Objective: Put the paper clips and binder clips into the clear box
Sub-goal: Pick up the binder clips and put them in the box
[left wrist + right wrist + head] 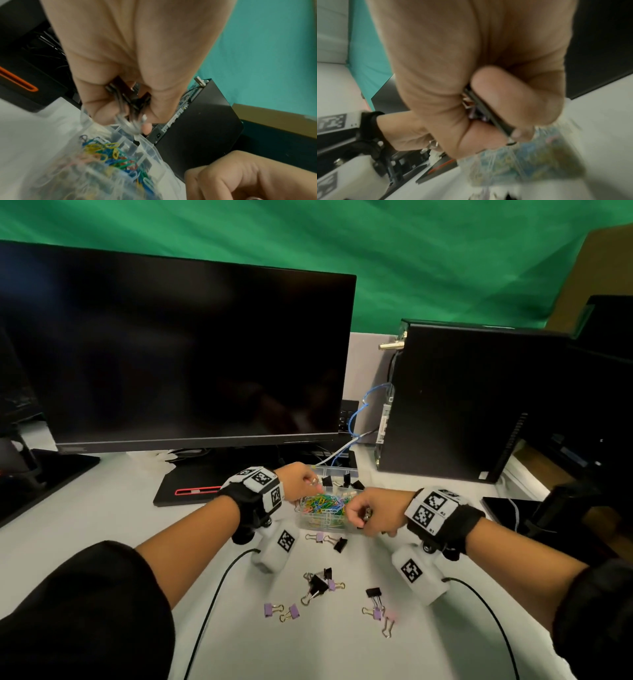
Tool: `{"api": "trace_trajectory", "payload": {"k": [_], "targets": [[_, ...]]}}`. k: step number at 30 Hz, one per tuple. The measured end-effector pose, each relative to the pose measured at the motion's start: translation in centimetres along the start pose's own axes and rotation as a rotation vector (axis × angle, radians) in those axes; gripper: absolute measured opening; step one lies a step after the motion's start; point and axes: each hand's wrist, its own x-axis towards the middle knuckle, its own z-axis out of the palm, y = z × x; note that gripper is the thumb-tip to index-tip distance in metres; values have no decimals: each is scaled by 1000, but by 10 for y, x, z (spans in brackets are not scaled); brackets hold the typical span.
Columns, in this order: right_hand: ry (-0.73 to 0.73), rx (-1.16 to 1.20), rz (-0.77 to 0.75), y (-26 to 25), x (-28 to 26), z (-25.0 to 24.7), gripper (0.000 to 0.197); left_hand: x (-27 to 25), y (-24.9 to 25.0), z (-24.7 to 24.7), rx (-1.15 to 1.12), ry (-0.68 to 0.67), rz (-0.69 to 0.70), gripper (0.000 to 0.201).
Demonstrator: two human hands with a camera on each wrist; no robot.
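While curled, both hands (299, 479) (371, 517) grip binder clips (127, 94).

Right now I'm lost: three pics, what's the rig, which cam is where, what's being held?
No robot: a person with cameras strapped to head and both wrists. The wide picture is the head view; the two close-ups look along each hand. On the white desk sits a clear box with coloured paper clips inside; loose binder clips lie nearer the person. The left hand has its grip on black binder clips above the box. The right hand grips a dark clip beside it.
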Motion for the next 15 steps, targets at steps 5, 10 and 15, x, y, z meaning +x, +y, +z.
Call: {"api": "trace_trajectory", "payload": {"k": [5,10,15], "targets": [[128,41,72,9,30,-40,29,41,2,-4,-183,61,-129,19],[235,96,164,26,68,-59,30,75,2,-1,-443,18,-327,19],[267,170,227,38,96,-62,26,93,4,-1,-742,150,-437,31]]}}
